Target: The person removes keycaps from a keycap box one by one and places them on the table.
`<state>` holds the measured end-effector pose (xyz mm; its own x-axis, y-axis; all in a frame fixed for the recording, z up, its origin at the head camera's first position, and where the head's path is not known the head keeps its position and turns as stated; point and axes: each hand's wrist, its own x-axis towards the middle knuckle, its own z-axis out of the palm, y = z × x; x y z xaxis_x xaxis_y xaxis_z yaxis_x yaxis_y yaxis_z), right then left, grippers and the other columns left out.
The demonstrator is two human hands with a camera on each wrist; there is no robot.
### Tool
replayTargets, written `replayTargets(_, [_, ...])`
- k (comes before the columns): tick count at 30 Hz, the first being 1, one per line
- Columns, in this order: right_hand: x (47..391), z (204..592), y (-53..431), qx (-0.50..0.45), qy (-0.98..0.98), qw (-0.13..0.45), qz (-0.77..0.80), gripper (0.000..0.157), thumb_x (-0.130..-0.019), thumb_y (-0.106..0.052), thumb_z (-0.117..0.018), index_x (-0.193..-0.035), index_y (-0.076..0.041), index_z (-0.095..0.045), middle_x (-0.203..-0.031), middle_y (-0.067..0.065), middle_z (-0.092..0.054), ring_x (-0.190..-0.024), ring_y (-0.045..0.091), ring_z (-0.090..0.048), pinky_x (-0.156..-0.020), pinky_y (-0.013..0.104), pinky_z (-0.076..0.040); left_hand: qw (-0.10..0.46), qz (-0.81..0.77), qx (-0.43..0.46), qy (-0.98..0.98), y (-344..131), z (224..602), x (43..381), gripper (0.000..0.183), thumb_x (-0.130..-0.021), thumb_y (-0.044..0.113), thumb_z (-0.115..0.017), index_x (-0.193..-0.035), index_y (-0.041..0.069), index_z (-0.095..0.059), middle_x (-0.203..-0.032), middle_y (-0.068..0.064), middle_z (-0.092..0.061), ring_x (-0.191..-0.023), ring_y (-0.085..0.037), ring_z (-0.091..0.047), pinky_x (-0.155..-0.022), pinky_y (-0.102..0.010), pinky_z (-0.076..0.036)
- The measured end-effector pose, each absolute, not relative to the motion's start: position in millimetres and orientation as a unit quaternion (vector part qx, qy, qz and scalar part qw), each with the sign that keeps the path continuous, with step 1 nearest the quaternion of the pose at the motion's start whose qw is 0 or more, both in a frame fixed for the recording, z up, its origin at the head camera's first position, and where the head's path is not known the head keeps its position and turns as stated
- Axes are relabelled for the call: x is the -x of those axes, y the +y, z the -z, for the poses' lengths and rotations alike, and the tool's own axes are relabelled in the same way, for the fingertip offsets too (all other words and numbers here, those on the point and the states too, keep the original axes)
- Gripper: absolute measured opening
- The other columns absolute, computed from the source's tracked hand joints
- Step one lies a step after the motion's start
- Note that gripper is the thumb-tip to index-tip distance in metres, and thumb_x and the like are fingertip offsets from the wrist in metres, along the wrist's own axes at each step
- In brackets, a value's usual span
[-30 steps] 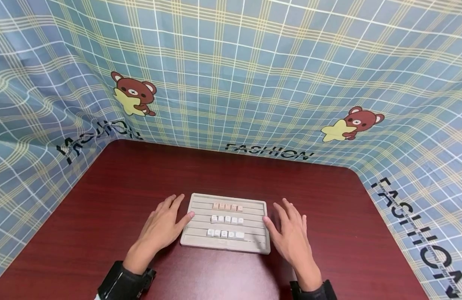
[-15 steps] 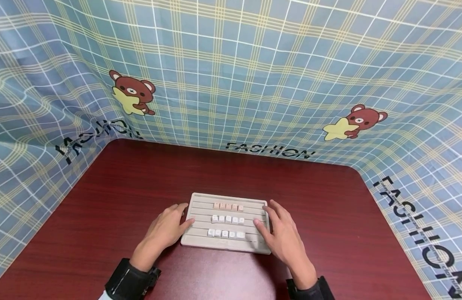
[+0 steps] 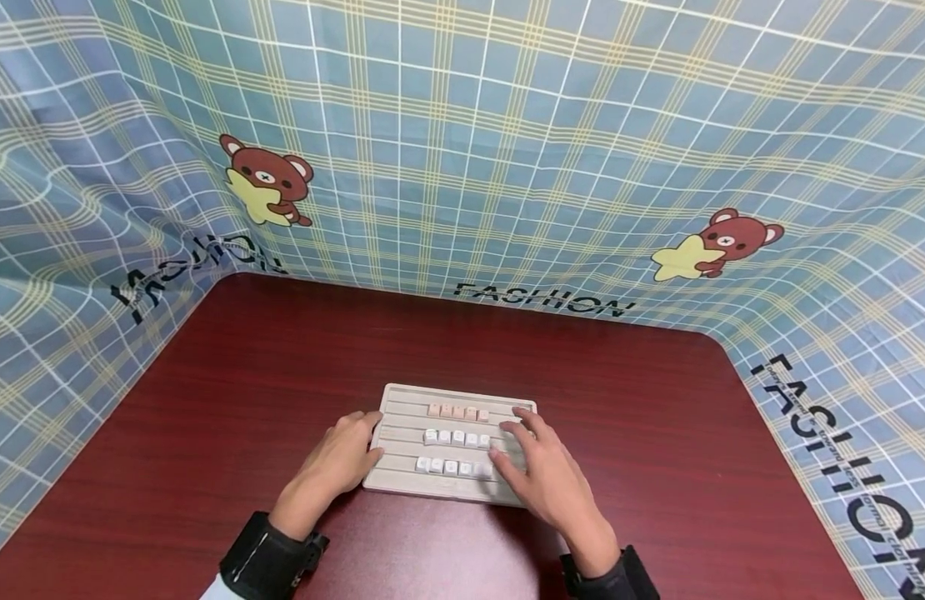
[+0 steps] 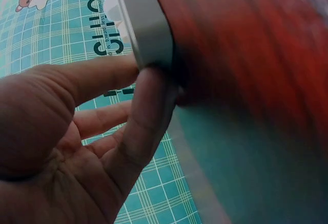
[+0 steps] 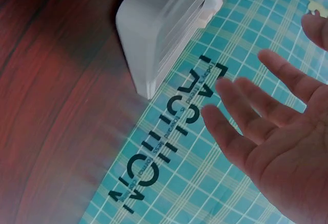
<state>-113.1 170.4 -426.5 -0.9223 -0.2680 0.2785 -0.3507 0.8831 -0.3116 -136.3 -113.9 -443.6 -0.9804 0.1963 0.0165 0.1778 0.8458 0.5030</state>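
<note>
One grooved beige tray (image 3: 393, 400) lies on the dark red table (image 3: 282, 375), near its front edge, bearing three rows of small keycaps (image 3: 457, 438): a pinkish row at the back, two whitish rows nearer the person. Left hand (image 3: 333, 463): fingers curled against the tray's left edge, thumb pressing its rim. Right hand (image 3: 541, 475): fingers straight and spread, hovering over the tray's right part. A checked bear-print cloth (image 3: 462, 150) surrounds the table.
</note>
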Motion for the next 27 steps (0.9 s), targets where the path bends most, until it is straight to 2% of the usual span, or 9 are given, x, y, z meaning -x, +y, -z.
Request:
replayTargets(5, [113.6, 427.1, 164.2, -0.193, -0.960, 0.101, -0.176, 0.031, -0.088, -0.032, -0.072, -0.112, -0.013, -0.069, -0.110, 0.002, -0.065, -0.095, 0.017, -0.067, -0.072, 0.034, -0.056, 0.020, -0.260, -0.089, 0.961, -113.6, 443.5, 136.9, 0.047, -0.079, 0.003, -0.075, -0.123, -0.006, -0.061, -0.098, -0.019, -0.064, -0.084, -0.031, -0.067, -0.074, -0.044, -0.055])
replayTargets(9, [115.2, 428.2, 161.0, -0.217, -0.957, 0.087, -0.172, 0.020, -0.085, -0.024, -0.074, -0.101, -0.013, -0.071, -0.092, -0.001, -0.064, -0.077, 0.011, -0.066, -0.060, 0.025, -0.051, 0.023, -0.258, -0.093, 0.961, -113.7, 441.9, 137.7, 0.047, -0.080, 0.003, -0.074, -0.124, -0.007, -0.061, -0.104, -0.023, -0.064, -0.087, -0.033, -0.067, -0.076, -0.045, -0.055])
replayTargets(12, [116.0, 428.9, 159.3, -0.232, -0.956, 0.074, -0.164, 0.016, -0.084, -0.022, -0.076, -0.097, -0.013, -0.071, -0.088, -0.002, -0.063, -0.075, 0.010, -0.066, -0.059, 0.024, -0.050, 0.026, -0.257, -0.095, 0.962, -113.1, 441.2, 138.2, 0.047, -0.080, 0.003, -0.074, -0.125, -0.007, -0.061, -0.110, -0.025, -0.064, -0.092, -0.036, -0.067, -0.078, -0.046, -0.055])
replayTargets(18, [117.9, 431.4, 153.9, -0.248, -0.957, 0.069, -0.137, 0.020, -0.080, -0.022, -0.080, -0.097, -0.014, -0.072, -0.087, -0.003, -0.062, -0.076, 0.011, -0.063, -0.061, 0.025, -0.051, 0.028, -0.252, -0.097, 0.963, -114.0, 440.7, 139.0, 0.046, -0.081, 0.004, -0.074, -0.125, -0.005, -0.061, -0.116, -0.028, -0.062, -0.096, -0.041, -0.067, -0.080, -0.048, -0.055])
replayTargets(27, [119.8, 438.7, 148.8, -0.245, -0.961, 0.051, -0.121, 0.022, -0.074, -0.019, -0.083, -0.094, -0.016, -0.074, -0.086, -0.004, -0.062, -0.078, 0.013, -0.065, -0.059, 0.026, -0.051, 0.020, -0.249, -0.102, 0.963, -113.2, 443.0, 138.1, 0.043, -0.080, 0.003, -0.075, -0.121, -0.004, -0.063, -0.113, -0.028, -0.063, -0.094, -0.043, -0.067, -0.078, -0.050, -0.056])
